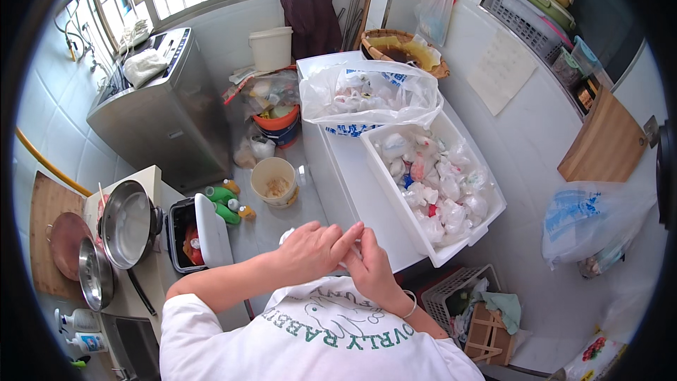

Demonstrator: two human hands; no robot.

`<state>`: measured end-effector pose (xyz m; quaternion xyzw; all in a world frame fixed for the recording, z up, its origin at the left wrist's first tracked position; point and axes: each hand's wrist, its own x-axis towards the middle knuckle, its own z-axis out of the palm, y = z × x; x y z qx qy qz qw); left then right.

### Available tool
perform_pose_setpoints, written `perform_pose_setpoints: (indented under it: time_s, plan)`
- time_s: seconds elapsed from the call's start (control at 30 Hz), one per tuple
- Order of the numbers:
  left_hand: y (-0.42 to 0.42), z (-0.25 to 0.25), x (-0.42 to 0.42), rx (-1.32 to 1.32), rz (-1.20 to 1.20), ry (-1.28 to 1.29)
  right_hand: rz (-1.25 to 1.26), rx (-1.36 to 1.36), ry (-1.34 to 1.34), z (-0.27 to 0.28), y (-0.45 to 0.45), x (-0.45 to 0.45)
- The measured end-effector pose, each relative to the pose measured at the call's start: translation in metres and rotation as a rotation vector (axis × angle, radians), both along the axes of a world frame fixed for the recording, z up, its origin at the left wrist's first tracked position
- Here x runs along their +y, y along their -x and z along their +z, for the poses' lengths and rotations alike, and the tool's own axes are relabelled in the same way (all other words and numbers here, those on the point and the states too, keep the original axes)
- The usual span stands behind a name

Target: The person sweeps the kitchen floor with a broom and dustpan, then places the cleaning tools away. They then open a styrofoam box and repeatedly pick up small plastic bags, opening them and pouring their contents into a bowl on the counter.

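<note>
My left hand (317, 243) and my right hand (367, 262) are close together in front of my chest, fingers overlapping. A bit of white, thin plastic (286, 235) sticks out at the far side of my left hand, and a whitish strip shows between the fingers. Beyond the hands, a white plastic bin (431, 260) full of knotted, crumpled plastic bags (447, 185) rests on the white top of a cabinet or freezer (349, 169). Behind it stands a large open translucent bag (370, 111) with blue print, holding more small bags.
On the floor are a cream bucket (274, 182), green bottles (225, 211) and an orange-rimmed bucket (277, 121). An open-lidded trash can (211, 233) stands beside the counter with pans (127, 222). A washing machine (164, 116) is at the back left; a plastic basket (439, 296) is low on the right.
</note>
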<state>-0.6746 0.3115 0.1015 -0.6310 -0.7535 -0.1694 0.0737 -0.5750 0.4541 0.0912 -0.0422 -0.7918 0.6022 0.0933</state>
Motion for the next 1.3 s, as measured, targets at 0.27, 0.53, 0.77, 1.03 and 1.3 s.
perform_pose_setpoints:
  time_s: [0.27, 0.53, 0.77, 1.03, 1.3]
  plan:
    - [-0.013, 0.04, -0.021, -0.124, -0.078, 0.179, 0.231, -0.06, 0.08, 0.021, -0.021, 0.009]
    - [0.035, 0.035, 0.004, -0.039, -0.027, -0.123, 0.08, 0.077, 0.222, 0.021, 0.022, 0.05]
    - [0.091, 0.059, 0.062, 0.116, 0.051, -0.35, -0.059, 0.22, 0.436, 0.026, 0.081, 0.095]
    - [0.213, 0.042, 0.16, 0.288, 0.36, -0.207, -0.484, 0.174, 0.172, -0.024, 0.108, 0.185]
    - [0.192, -0.018, 0.14, 0.034, 0.172, -0.042, -0.33, 0.004, -0.381, -0.083, 0.134, 0.199]
